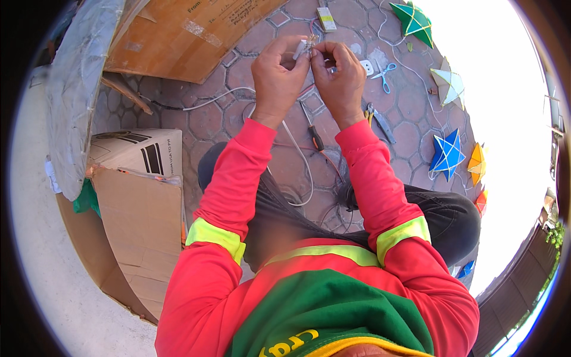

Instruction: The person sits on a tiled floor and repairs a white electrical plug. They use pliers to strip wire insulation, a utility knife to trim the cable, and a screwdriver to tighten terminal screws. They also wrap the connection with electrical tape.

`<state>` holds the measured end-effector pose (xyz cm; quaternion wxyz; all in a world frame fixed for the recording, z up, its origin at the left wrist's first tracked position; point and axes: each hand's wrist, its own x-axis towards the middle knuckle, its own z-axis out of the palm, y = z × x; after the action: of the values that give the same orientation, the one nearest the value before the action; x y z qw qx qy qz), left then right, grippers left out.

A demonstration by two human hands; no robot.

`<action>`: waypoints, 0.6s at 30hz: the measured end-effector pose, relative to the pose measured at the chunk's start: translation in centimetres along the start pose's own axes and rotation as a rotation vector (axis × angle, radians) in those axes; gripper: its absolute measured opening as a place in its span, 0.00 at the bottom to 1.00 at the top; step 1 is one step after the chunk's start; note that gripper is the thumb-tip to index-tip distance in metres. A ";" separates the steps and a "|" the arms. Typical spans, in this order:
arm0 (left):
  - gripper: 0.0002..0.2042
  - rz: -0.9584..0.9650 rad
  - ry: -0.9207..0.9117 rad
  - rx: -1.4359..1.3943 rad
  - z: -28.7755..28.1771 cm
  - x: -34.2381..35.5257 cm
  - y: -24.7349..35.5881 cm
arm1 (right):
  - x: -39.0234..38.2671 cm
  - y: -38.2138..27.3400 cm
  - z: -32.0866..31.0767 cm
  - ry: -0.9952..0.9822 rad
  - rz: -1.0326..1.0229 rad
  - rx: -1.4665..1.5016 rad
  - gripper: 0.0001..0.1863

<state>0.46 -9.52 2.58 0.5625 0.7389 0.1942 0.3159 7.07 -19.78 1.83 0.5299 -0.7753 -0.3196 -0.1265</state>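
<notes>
- The person's left hand (276, 74) and right hand (340, 77) are raised together over the paved ground (416, 101), fingertips almost touching.
- Both hands are curled closed and pinch one small clear part (304, 47) between them; what it is exactly, I cannot tell.
- A white wire (300, 157) hangs down under the hands to the lap.
- On the ground just beyond lie a screwdriver (313, 134), pliers (378, 119) and blue scissors (385, 74).
- Coloured star lanterns (446, 153) lie at the right, cardboard boxes (140, 208) at the left.
</notes>
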 end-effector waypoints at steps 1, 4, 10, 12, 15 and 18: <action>0.13 0.014 0.002 0.020 0.0 0.0 0.0 | -0.1 0.0 0.0 -0.008 0.006 0.001 0.06; 0.13 0.086 0.001 0.097 -0.1 -0.1 -0.4 | 0.0 0.1 0.0 -0.025 -0.016 -0.019 0.06; 0.13 0.044 -0.035 0.177 -0.2 0.0 -0.9 | -0.2 1.3 -0.2 -0.124 -0.022 -0.119 0.06; 0.13 -0.069 -0.018 -0.007 0.2 0.5 -0.7 | -0.8 3.6 -0.6 -0.137 0.036 -0.033 0.08; 0.12 -0.214 -0.012 -0.228 0.1 1.0 -0.7 | -3.2 10.4 -2.5 -0.228 0.310 -0.151 0.14; 0.12 -0.281 -0.006 -0.301 -0.6 1.3 -1.6 | -9.7 18.1 -7.0 -0.373 0.581 -0.676 0.35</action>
<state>1.08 -7.82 1.49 0.7056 0.6133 0.2443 0.2575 12.08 -33.81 -13.93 0.1956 -0.9707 -0.1205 0.0710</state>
